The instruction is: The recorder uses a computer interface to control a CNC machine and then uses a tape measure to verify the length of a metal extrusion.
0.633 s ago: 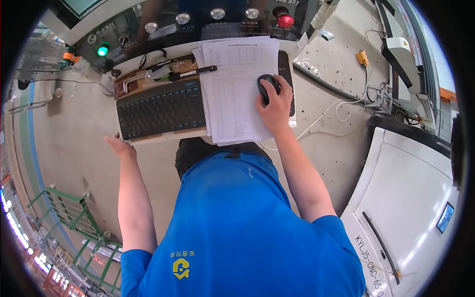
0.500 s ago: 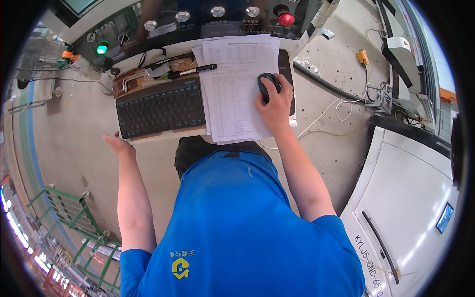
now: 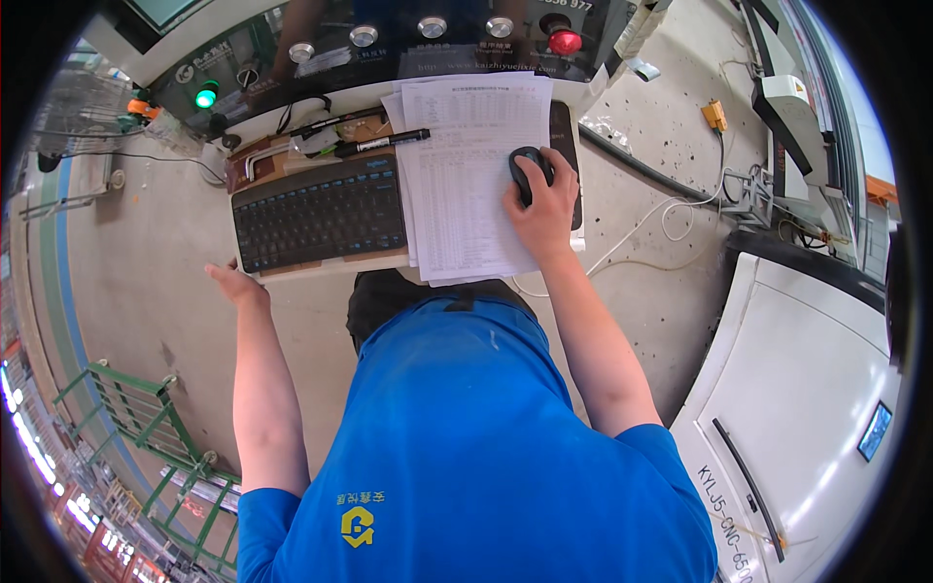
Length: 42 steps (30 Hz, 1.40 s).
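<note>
My right hand (image 3: 547, 209) is curved over a black computer mouse (image 3: 526, 175), which rests on the right part of printed paper sheets (image 3: 462, 219). My left hand (image 3: 238, 285) is at the near left corner of the shelf (image 3: 335, 265), by the black keyboard (image 3: 321, 216). Its thumb sticks out to the left, apart from the other fingers, which the shelf edge partly hides; I see nothing held in it. A black marker pen (image 3: 382, 143) lies beyond the keyboard, its tip end over the sheets.
Behind the shelf stands a control panel with silver buttons (image 3: 432, 27), a red knob (image 3: 564, 41) and a lit green button (image 3: 205, 98). Hex keys (image 3: 264, 155) lie beyond the keyboard. A white machine cover (image 3: 787, 389) is at right, a green metal frame (image 3: 146, 408) at left.
The whole view has shifted slightly, so everything sits a little lower and to the right. My right hand stays on the mouse and my left hand stays at the shelf corner.
</note>
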Motion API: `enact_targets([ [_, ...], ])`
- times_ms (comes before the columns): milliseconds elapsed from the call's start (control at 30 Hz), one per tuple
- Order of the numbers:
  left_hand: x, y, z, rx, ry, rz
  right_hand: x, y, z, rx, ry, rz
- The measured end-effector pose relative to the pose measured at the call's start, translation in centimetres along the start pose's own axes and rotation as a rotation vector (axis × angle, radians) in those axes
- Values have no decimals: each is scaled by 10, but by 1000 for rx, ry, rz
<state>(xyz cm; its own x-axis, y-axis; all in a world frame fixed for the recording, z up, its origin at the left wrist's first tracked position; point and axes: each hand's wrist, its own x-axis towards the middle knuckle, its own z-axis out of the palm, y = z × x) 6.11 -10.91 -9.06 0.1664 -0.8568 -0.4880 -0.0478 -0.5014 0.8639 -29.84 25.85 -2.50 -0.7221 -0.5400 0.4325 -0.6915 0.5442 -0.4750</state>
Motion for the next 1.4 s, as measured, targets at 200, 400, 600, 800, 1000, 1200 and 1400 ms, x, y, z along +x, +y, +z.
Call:
enact_targets([
  [200,0,6,6,9,28,0,9,-1,0,4,12,4],
  [400,4,-15,-1,111,118,234,3,-6,-4,-7,-25,22],
  [600,-20,1,3,119,76,86,0,-9,-10,5,-20,27],
  [800,-19,1,2,107,94,77,2,-11,-10,13,-12,15],
  [1000,-5,-11,-3,160,108,107,-2,-10,-14,9,-36,36],
  [1200,22,-13,-10,86,58,189,5,-7,-2,24,24,-6],
  [1400,17,-8,-7,5,-41,34,1,-2,0,9,4,9],
])
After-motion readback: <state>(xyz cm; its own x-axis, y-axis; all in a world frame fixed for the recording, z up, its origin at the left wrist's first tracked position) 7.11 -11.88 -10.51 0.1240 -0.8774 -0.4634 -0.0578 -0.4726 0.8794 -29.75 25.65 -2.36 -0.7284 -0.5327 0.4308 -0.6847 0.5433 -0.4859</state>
